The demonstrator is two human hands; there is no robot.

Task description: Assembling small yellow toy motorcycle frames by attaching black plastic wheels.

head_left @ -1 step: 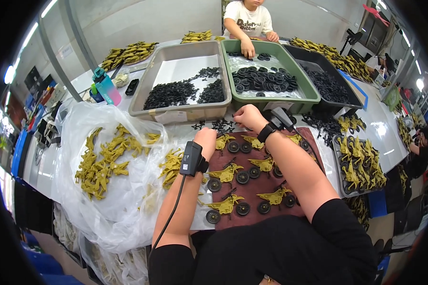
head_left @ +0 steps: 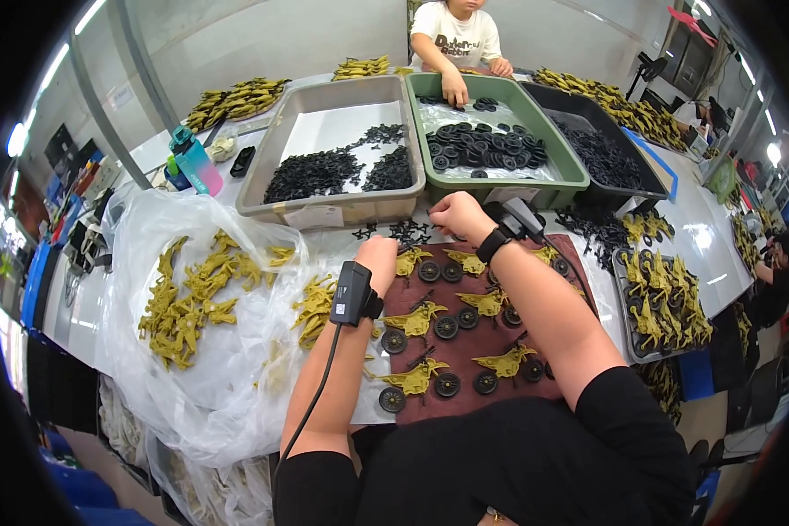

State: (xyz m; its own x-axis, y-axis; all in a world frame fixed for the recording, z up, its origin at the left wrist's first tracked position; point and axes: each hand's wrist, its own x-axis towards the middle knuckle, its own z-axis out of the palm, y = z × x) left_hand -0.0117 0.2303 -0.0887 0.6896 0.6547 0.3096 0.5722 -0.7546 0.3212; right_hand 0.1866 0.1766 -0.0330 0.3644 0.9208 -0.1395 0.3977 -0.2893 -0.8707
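My left hand (head_left: 379,254) is curled closed at the top left corner of a brown mat (head_left: 465,408), beside a yellow motorbike body (head_left: 409,260). Whatever its fingers hold is hidden behind the hand. Just above the mat, my right hand (head_left: 456,215) is closed in a pinch; what is in it is too small to make out. Small black branched parts (head_left: 409,231) lie on the table between and beyond my hands. Rows of yellow toy motorbike bodies (head_left: 412,379) rest on the mat, with black wheels (head_left: 447,384) beside them.
Beyond my hands stand a grey tub (head_left: 342,208) of black parts, a green tub (head_left: 570,180) of wheels and a black tub (head_left: 644,186). A plastic bag (head_left: 237,394) with yellow pieces lies left. A loaded tray (head_left: 666,302) sits right. Another person's hand (head_left: 454,89) reaches into the green tub.
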